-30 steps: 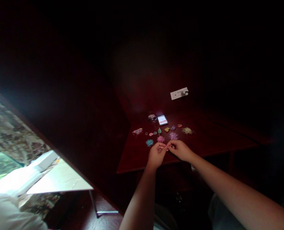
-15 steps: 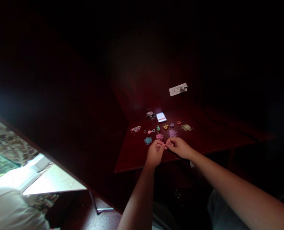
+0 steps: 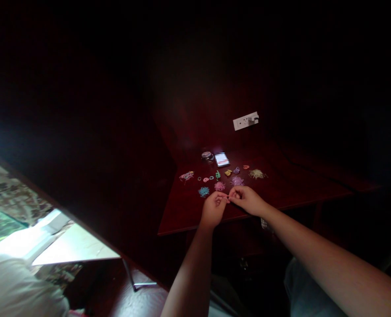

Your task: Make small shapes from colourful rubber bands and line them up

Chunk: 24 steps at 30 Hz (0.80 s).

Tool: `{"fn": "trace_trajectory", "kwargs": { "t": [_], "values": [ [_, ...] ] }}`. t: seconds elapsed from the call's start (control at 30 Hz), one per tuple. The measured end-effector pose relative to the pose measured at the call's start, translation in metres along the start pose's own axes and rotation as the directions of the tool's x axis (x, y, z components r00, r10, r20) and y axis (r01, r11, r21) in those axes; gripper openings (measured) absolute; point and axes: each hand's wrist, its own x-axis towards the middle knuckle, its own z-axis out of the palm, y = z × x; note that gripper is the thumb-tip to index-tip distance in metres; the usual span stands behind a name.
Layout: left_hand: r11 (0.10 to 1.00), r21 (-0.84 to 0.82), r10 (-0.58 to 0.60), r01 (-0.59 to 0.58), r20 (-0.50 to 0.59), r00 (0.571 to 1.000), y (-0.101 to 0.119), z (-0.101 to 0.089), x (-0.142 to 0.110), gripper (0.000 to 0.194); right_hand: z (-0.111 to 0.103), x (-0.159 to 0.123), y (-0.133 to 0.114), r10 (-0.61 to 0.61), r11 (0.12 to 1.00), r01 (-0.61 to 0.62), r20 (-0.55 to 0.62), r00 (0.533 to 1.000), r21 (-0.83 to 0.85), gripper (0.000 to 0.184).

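Observation:
My left hand (image 3: 214, 208) and my right hand (image 3: 245, 199) meet fingertip to fingertip above the near edge of the dark red table (image 3: 178, 218). Both are pinched closed; whatever lies between the fingertips is too small to make out. Just beyond them are small heaps of thin coloured bands: a blue heap (image 3: 203, 191), a pink heap (image 3: 219, 186) and a purple heap (image 3: 237, 181). Farther back lie a green bundle (image 3: 217, 175), a yellow bundle (image 3: 228, 172), a purple bundle (image 3: 236, 170) and an orange piece (image 3: 246, 167). Small pink rings (image 3: 206, 179) sit to their left.
A lit phone (image 3: 222, 159) and a round lidded container (image 3: 207, 156) stand at the back. A mixed heap (image 3: 187, 175) lies at left, a pale yellow heap (image 3: 257, 174) at right. A wall socket (image 3: 246, 121) holds a plug. White cloth (image 3: 20, 286) shows at lower left.
My fingertips have drawn very slightly apart, with the right hand a little higher. The view has shifted slightly; the heaps look unchanged.

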Motion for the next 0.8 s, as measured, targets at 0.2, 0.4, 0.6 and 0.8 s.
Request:
{"fn": "trace_trajectory", "kwargs": {
  "t": [0.2, 0.4, 0.6, 0.8],
  "values": [
    [0.999, -0.043, -0.007, 0.006, -0.031, 1.000, 0.003, 0.000, -0.001, 0.010, -0.008, 0.006, -0.010, -0.060, 0.995, 0.064, 0.059, 0.996, -0.074, 0.017],
    [0.996, 0.036, -0.077, 0.078, -0.025, 0.997, 0.007, 0.002, -0.004, 0.010, -0.080, 0.061, -0.021, -0.137, 0.969, 0.121, -0.064, 0.988, -0.214, 0.017],
    [0.981, 0.159, -0.114, 0.108, 0.032, 0.993, 0.015, -0.002, -0.012, 0.015, -0.159, 0.122, 0.006, 0.011, 1.000, -0.009, -0.640, 0.768, 0.006, 0.020],
    [0.969, 0.194, -0.161, 0.151, 0.035, 0.986, 0.017, -0.004, -0.013, 0.016, -0.152, 0.125, 0.057, 0.054, 0.976, -0.105, -0.255, 0.965, -0.192, 0.015]
  ]
}}
